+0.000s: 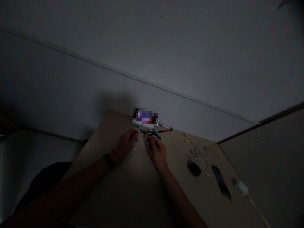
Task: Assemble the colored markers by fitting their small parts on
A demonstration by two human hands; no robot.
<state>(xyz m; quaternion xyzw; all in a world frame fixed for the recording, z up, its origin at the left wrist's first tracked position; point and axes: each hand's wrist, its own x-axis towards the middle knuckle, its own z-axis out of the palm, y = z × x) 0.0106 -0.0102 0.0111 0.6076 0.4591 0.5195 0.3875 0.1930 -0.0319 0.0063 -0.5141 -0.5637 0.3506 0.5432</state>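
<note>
In the dim head view, my left hand (127,142) is closed in a pinch on a slim pen-like piece (137,130) with a red part and a pale thin end pointing up and right. My right hand (156,150), just to its right, has its fingers closed on a small dark piece (149,138); its kind is too dark to make out. Between and beyond the hands lie several pens (155,133), blue, black and white. A thin white stick (142,140) shows between the hands. A red and black pen (165,130) lies to the right of the pile.
A lit, blurred-out screen (144,116) leans on a white bar (142,123) near the wall. To the right lie a coiled white cable (201,155), a black mouse (194,168), a pack of pens (221,182) and a white plug (242,187). The wooden table (104,133) meets the wall.
</note>
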